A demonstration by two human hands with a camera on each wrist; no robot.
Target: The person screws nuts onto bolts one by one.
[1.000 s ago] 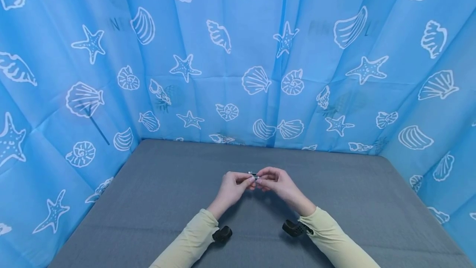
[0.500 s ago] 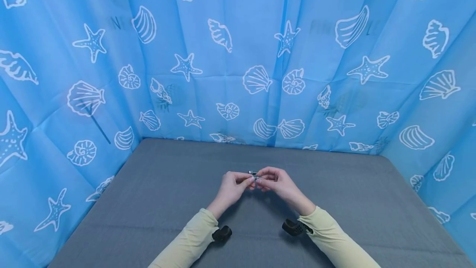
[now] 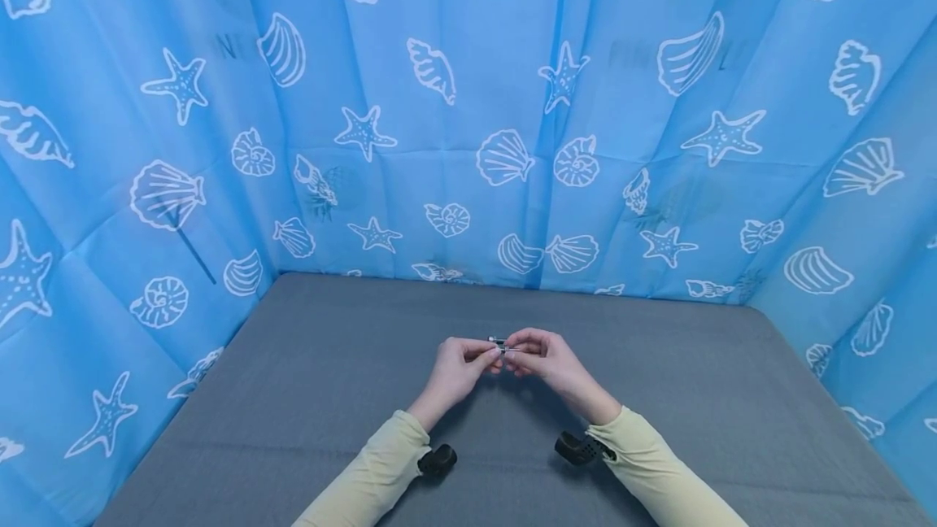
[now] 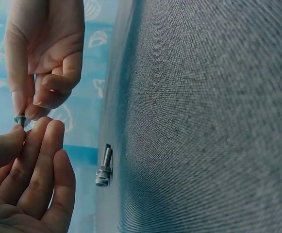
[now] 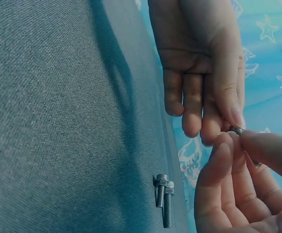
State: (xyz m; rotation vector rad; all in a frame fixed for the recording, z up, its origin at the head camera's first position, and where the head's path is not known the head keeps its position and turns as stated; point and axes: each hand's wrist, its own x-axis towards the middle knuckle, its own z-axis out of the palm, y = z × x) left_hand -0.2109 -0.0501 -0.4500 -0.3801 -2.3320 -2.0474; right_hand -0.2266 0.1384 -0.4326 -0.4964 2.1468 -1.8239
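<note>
A small metal bolt (image 3: 507,349) is held between my two hands above the grey table. My left hand (image 3: 455,368) pinches it at one end with thumb and index finger. From the other side my right hand (image 3: 551,360) grips it between thumb and fingertips. In the right wrist view the bolt's dark end (image 5: 236,130) shows between the meeting fingertips, and a shiny tip sticks out past the right thumb. Its middle is hidden by the fingers. Two more bolts (image 5: 168,206), thick at the head and threaded below, lie side by side on the table beyond the hands.
The grey cloth-covered table (image 3: 351,324) spreads out around the hands. A blue curtain (image 3: 454,145) with white shells and starfish hangs along its back and sides. Black wrist cameras (image 3: 437,460) sit at both pale yellow cuffs.
</note>
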